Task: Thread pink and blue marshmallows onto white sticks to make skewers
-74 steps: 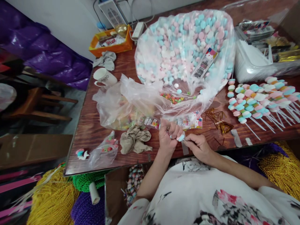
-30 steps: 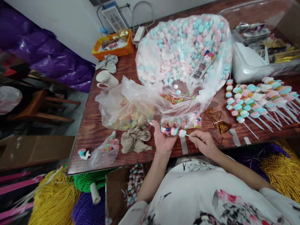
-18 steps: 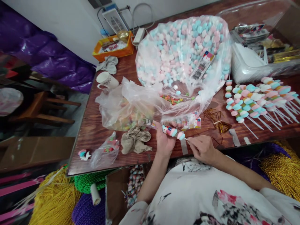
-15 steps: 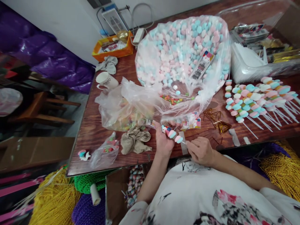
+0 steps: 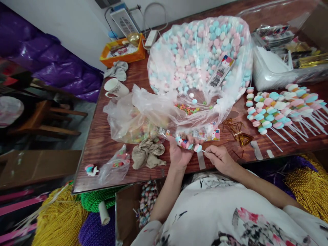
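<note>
My left hand (image 5: 179,157) is palm up, its fingers curled round a marshmallow skewer (image 5: 197,147). The pink, white and blue pieces lie slantwise across the palm, partly inside a clear printed sleeve. My right hand (image 5: 220,159) pinches the bare end of the skewer's white stick (image 5: 204,151). Just beyond my hands lie printed sleeves (image 5: 214,134) and a clear plastic bag (image 5: 153,106) with small coloured sweets. Gold twist ties (image 5: 242,138) are scattered to the right of them.
A large clear bag of marshmallows (image 5: 176,51) fills the table's back. Several finished skewers (image 5: 276,109) are piled at right, below a plastic tub (image 5: 271,78). At left are a crumpled cloth (image 5: 147,153), a white mug (image 5: 116,87) and an orange box (image 5: 123,58). Below sits a cardboard box (image 5: 128,212).
My right hand has moved slightly up and to the right with the stick end. The skewer lies flatter, and my left fingers have closed further over it.
</note>
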A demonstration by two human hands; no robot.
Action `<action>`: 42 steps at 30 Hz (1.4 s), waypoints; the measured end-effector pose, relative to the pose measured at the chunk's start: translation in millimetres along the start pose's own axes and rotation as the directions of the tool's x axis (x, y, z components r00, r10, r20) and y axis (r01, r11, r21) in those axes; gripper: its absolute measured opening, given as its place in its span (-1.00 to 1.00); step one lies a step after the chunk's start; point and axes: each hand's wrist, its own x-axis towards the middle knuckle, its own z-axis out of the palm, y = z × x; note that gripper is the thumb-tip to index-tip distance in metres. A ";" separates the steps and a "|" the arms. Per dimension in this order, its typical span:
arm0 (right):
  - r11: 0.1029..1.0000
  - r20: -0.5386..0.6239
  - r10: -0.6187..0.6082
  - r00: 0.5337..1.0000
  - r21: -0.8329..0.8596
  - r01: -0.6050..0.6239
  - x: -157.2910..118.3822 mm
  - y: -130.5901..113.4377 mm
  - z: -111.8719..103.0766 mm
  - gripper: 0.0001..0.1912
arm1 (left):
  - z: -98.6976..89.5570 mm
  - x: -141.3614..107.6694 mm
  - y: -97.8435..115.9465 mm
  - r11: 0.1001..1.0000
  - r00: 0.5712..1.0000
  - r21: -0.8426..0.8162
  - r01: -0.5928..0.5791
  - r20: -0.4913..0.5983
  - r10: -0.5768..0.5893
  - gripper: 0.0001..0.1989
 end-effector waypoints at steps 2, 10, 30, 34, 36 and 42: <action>0.982 0.025 -0.085 0.996 -0.164 0.088 -1.3 0.0 1.1 -0.81 | -0.7 -0.9 -3.7 0.999 1.000 0.052 -0.018 0.016 0.017 -0.48; 0.958 0.011 -0.180 0.984 -0.226 0.178 -2.8 -2.0 12.0 -0.80 | -1.7 -4.7 -17.6 0.970 0.990 0.231 -0.073 0.135 0.043 -0.55; 0.998 -0.064 -0.048 0.997 0.028 0.050 4.0 -5.0 14.6 -0.79 | 10.2 7.6 20.0 0.956 0.967 0.149 -0.253 0.023 0.252 -0.69; 0.986 -0.047 -0.142 0.989 -0.091 0.138 0.4 -5.4 15.5 -0.79 | 16.7 5.3 10.1 0.948 0.971 0.210 -0.239 0.029 0.238 -0.57; 0.988 -0.029 -0.138 0.990 -0.071 0.135 0.2 -5.7 16.9 -0.79 | 18.2 4.7 8.6 0.947 0.974 0.227 -0.226 0.036 0.223 -0.52; 0.837 0.258 0.104 0.961 0.500 -0.224 8.5 -6.9 14.8 -0.71 | 14.5 4.6 10.6 0.974 0.991 0.189 -0.125 -0.019 0.130 -0.39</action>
